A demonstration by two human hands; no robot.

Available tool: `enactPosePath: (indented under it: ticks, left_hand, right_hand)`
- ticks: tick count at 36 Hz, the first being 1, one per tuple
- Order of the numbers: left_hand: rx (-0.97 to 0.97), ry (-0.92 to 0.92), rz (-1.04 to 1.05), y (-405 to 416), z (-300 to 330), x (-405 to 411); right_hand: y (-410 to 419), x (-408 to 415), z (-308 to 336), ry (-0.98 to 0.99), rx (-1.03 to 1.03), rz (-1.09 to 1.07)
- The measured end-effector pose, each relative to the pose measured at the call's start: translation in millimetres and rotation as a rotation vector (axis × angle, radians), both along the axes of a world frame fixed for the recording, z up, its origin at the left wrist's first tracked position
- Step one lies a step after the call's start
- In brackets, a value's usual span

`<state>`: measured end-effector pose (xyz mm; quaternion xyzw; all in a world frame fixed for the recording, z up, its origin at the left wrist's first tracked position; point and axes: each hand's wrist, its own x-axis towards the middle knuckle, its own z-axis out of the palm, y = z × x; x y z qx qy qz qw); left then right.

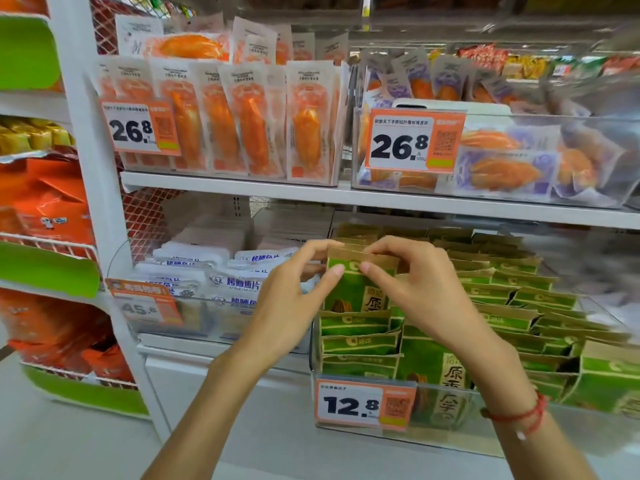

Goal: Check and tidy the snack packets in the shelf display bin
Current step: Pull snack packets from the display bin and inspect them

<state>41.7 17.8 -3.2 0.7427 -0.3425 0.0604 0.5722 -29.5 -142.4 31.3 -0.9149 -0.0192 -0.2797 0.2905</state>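
Head view shows both hands raised over the clear display bin (pixel 450 441) behind the 12.8 price tag (pixel 363 403). Left hand (pixel 294 299) and right hand (pixel 415 289) each pinch a top corner of one green snack packet (pixel 356 289), lifted just above its row, probably for checking before it is tucked back straight.
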Motion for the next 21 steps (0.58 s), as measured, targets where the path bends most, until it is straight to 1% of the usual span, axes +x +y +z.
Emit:
enactPosePath:
  ticks: [3,7,10,13,15,16,19,21]
  left_hand:
    - [-0.04,-0.063,0.097,0,1,1]
    - [-0.094,-0.079,0.14,-1,5,-1]
    - [-0.015,-0.077,0.169,-1,8,0]
    - [0.149,-0.009,0.133,3,8,5]
    - [0.207,0.022,0.104,4,8,5]
    - [0.211,0.01,0.103,3,8,4]
    - [0.196,-0.12,0.157,0,7,-2]
    - [0.185,-0.167,0.19,0,7,-5]
  right_hand:
    - [-1,-3,6,0.002,-0.004,-0.011]
    - [-3,-7,14,-0.045,-0.007,-0.081]
    - [-2,-6,14,-0.032,-0.033,-0.106]
    - [-3,-5,12,0.055,-0.054,-0.101]
    - [-3,-4,11,0.105,-0.056,-0.102]
    - [-4,-4,12,0.121,-0.055,-0.108]
    - [-5,-5,12,0.17,-0.059,-0.13]
    - [-4,-5,11,0.207,-0.071,-0.147]
